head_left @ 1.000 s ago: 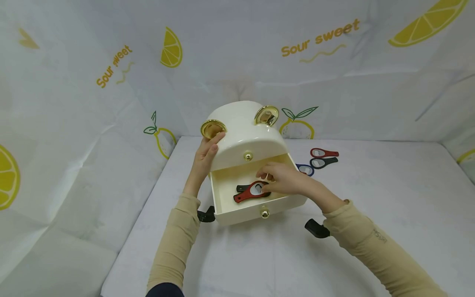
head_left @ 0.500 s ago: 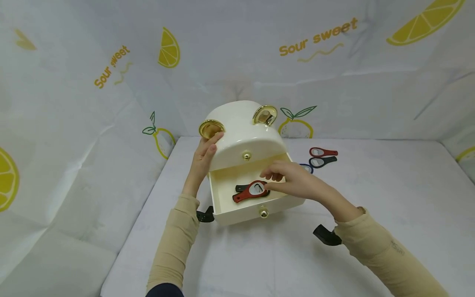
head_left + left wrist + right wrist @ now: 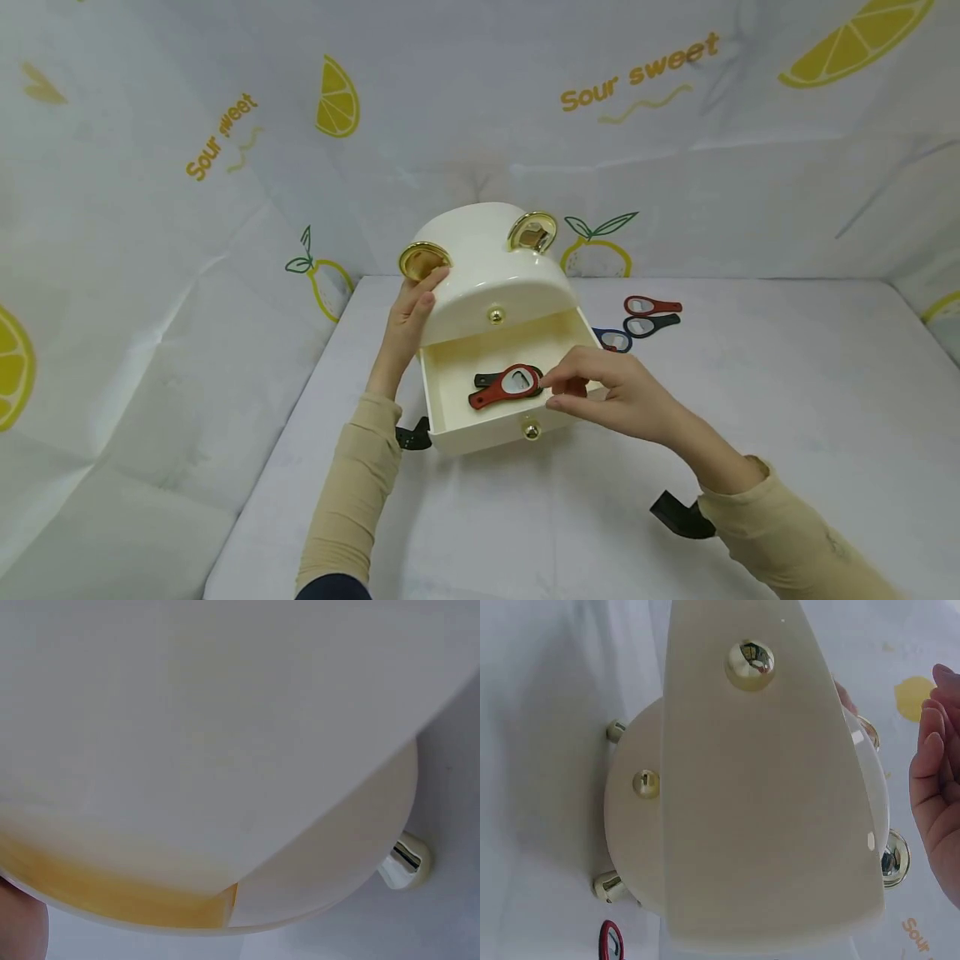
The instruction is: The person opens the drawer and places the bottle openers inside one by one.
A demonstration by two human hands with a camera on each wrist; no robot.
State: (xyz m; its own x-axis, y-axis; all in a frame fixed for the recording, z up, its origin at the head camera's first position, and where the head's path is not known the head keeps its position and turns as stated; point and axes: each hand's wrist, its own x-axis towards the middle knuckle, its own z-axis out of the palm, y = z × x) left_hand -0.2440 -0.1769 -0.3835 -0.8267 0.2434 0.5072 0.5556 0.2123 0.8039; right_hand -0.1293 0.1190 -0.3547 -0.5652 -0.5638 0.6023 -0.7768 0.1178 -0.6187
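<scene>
A white rounded drawer box [image 3: 487,250] with gold ear-like trims stands on the table, its lower drawer [image 3: 480,442] pulled out. In the drawer a red bottle opener [image 3: 495,390] lies across a black one [image 3: 487,380]. My left hand [image 3: 405,325] rests on the box's left side below the gold ear, fingers extended; some fingers are hidden. At the drawer's right front corner hovers my right hand [image 3: 611,392], fingers loosely bent, with nothing visible in it. The right wrist view also shows these fingers, apart from the drawer front [image 3: 765,802].
Right of the box, a red opener [image 3: 652,306], a black opener [image 3: 651,325] and a blue opener [image 3: 615,340] lie on the white tabletop [image 3: 787,417]. A lemon-print sheet [image 3: 465,108] hangs behind and at the sides.
My right hand has drawn back from the openers, toward the front right and out over the drawer's corner. The openers stay in the drawer. My left hand keeps its place on the box.
</scene>
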